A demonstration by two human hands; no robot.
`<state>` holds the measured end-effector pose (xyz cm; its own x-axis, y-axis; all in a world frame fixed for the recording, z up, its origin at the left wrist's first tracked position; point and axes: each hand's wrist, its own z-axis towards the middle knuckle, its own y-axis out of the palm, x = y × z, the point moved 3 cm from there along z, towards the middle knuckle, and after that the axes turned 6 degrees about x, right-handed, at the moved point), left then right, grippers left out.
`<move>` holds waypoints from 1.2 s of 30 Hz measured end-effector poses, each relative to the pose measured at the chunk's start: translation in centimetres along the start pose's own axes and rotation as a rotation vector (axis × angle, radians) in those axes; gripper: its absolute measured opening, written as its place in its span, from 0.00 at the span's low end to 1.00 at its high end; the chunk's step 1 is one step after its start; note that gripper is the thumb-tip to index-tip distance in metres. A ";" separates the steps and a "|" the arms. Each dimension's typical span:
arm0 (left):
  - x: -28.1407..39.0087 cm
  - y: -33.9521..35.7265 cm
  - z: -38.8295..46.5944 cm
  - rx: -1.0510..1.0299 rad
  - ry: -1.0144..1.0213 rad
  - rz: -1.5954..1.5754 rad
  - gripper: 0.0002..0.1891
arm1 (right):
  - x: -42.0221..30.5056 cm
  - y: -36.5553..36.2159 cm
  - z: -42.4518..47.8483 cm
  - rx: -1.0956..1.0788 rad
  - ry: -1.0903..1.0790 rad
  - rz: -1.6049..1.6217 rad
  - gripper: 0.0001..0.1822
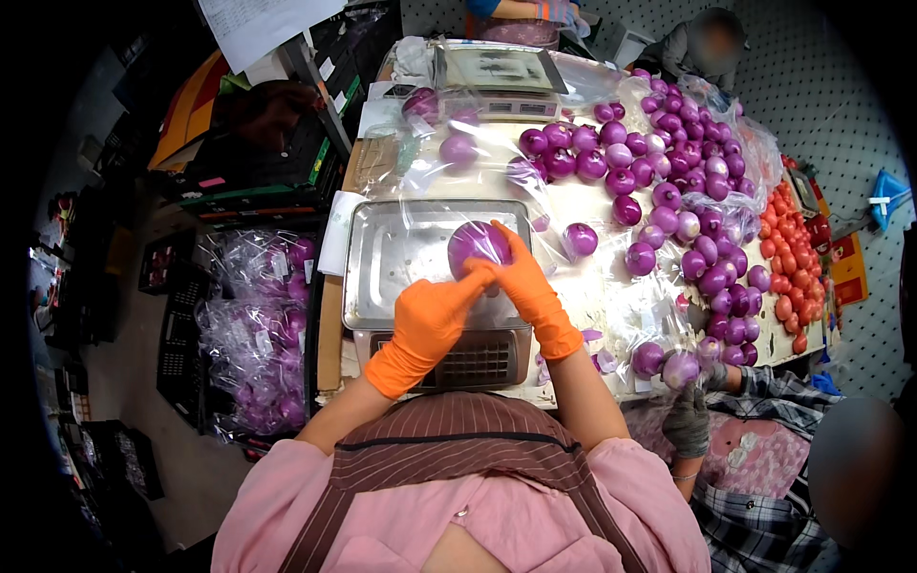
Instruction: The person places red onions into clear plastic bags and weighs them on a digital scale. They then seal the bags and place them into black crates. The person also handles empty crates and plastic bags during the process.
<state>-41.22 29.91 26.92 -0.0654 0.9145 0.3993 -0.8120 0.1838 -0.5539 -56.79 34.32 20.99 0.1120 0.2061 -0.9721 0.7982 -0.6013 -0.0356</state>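
A large red onion [478,248] in a clear plastic bag [494,165] is over the steel pan [380,251] of a weighing scale. My right hand [526,290], in an orange glove, has its fingers along the onion's right side. Also gloved in orange, my left hand [435,315] is curled at the near side of the bag, its fingertips meeting those of the right. The glove hides exactly how it pinches the film. Beneath the pan is the scale's front panel [473,358]. Another red onion [580,239] lies right of the pan.
Many loose red onions [616,155] and tomatoes [788,251] cover the table's right side. A second scale [501,71] stands at the far end. Bagged onions [258,344] fill a crate at left. A co-worker's gloved hand [688,422] handles onions at right; other people are beyond.
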 end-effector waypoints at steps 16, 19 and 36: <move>0.9 1.0 -0.1 0.029 -0.274 -0.252 0.12 | 0.8 2.0 0.4 -0.306 0.295 0.994 0.32; 0.0 0.7 0.1 0.034 -0.311 -0.195 0.11 | 0.6 2.7 0.3 -0.208 0.245 0.641 0.31; -0.5 1.0 -2.8 -0.164 -0.702 -0.537 0.13 | 1.2 6.2 0.5 -0.439 0.705 0.874 0.39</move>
<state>-40.33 30.64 24.10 -0.0839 0.2697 0.9593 -0.7459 0.6213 -0.2399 -52.03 30.46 19.49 0.9045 0.3187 -0.2833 0.4093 -0.4627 0.7864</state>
